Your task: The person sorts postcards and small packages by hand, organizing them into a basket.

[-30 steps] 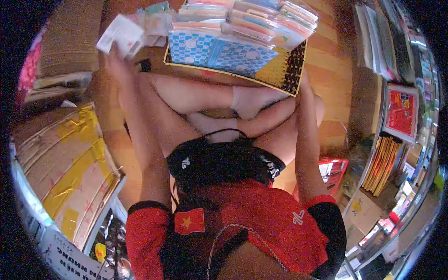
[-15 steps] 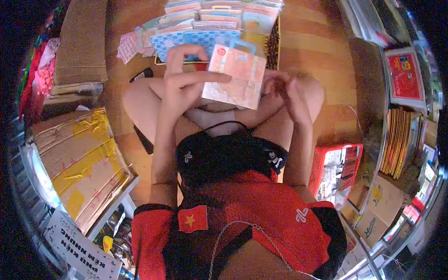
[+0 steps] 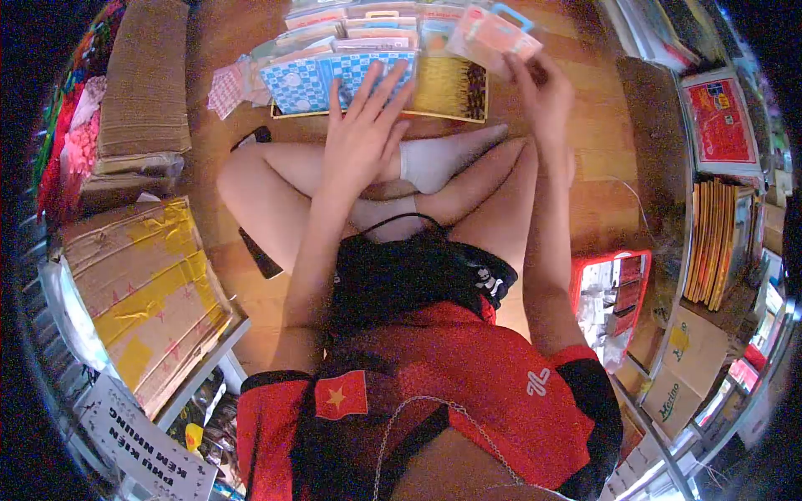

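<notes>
My left hand (image 3: 363,138) has its fingers spread, the tips over the front of a blue checkered packet (image 3: 296,83) that stands in a basket (image 3: 455,92). Between the thumb and fingers of my right hand (image 3: 547,96) is a flat pink packet with a light blue handle (image 3: 493,40), held over the basket's right side. Behind the checkered packet stand rows of other flat packets (image 3: 372,42) in clear sleeves. A yellow woven part of the basket shows at its front right.
A dark flat object (image 3: 261,253) lies on the wooden floor beside my left leg. Taped cardboard (image 3: 146,292) stands at left, a red tray (image 3: 614,305) of small packs at right. Brown envelopes (image 3: 710,242) and a Merino box (image 3: 689,363) fill the right shelf.
My right hand has taken the pink packet up and right to the basket. My left hand has let go of it and moved right, fingers now spread over the checkered packet.
</notes>
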`<state>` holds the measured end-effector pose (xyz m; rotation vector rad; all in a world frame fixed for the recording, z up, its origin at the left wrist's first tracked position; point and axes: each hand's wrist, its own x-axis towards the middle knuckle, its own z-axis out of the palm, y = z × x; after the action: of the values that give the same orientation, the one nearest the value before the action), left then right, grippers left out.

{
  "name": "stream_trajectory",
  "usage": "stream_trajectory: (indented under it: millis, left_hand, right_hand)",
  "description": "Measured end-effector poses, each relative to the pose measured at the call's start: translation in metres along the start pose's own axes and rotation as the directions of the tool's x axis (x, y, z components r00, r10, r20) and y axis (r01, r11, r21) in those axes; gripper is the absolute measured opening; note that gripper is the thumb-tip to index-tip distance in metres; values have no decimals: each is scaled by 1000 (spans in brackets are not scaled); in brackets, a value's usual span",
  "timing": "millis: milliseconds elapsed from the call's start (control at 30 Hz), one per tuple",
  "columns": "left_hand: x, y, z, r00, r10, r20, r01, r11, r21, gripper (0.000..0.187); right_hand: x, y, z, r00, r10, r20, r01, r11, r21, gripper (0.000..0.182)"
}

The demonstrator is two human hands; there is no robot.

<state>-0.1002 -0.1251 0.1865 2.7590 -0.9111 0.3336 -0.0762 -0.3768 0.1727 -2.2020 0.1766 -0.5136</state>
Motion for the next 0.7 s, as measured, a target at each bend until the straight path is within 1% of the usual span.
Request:
stream_trajectory:
  millis: [67,100,133,200,300,400,433,500,600,700]
  left_hand:
    - [0,-1,7,1000,-11,3,11,1000,0,52]
    - [0,-2,11,1000,-12,6,12,1000,-10,52]
    - [0,-3,12,1000,-14,7,15,1000,-19,52]
    - [0,-2,13,1000,-12,7,12,1000,-25,52]
    - [-1,-2,14,1000,-11,-6,11,998,-54,50]
    - [0,-6,14,1000,-19,7,19,998,-63,46]
    - [0,-6,14,1000,-23,16,24,998,-59,44]
    - [0,-6,12,1000,-15,-18,14,998,-68,41]
    - [2,-6,6,995,7,-95,-19,992,-122,36]
    - [7,-2,-1,990,33,-141,-57,984,-167,34]
  right_hand:
    - [13,-14,16,987,-155,-45,156,988,17,26]
    - [20,-4,25,985,-172,-30,169,983,-72,26]
    - [24,0,30,984,-175,-23,172,980,-102,27]
    - [30,5,40,984,-181,-8,177,971,-163,30]
    - [36,4,52,997,-64,53,73,979,-193,30]
    - [44,19,65,981,-177,82,191,955,-225,36]
    - [43,16,68,982,-168,84,186,938,-293,33]
    - [41,11,76,985,-152,87,175,889,-424,27]
    - [39,8,79,994,-70,78,94,929,-359,29]
    - [34,10,82,994,-74,83,108,828,-550,29]
